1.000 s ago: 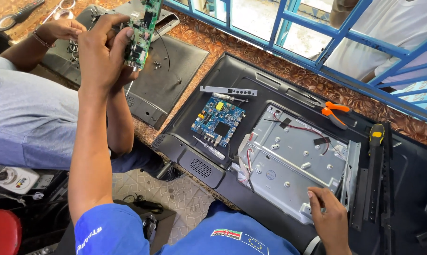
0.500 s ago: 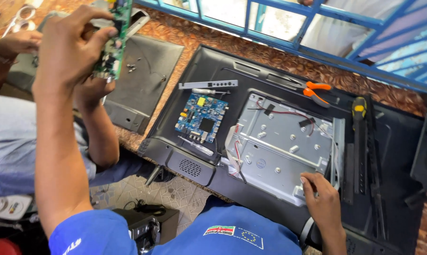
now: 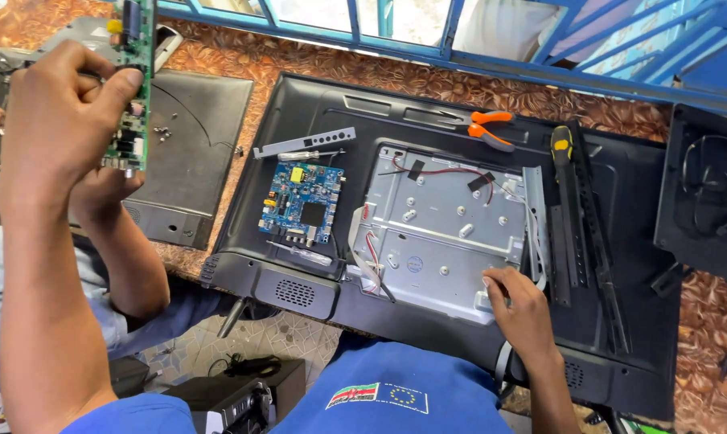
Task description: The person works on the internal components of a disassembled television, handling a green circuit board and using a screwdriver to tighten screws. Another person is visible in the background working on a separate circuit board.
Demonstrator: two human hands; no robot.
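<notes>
Green circuit board (image 3: 130, 88) is now pulled in closer, upper left of the frame, left hand (image 3: 58, 120) gripping it with the fingers wrapped round its edge. Right hand (image 3: 520, 309) hasn't budged, fingers loosely spread on the metal plate (image 3: 448, 229) of the opened TV (image 3: 621, 241), lower centre.

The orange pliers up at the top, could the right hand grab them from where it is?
Probably yes. The right hand rests on the silver metal plate, holding nothing, and the orange pliers lie in the open on the black back panel beyond it. Only flat metal lies between.
</notes>
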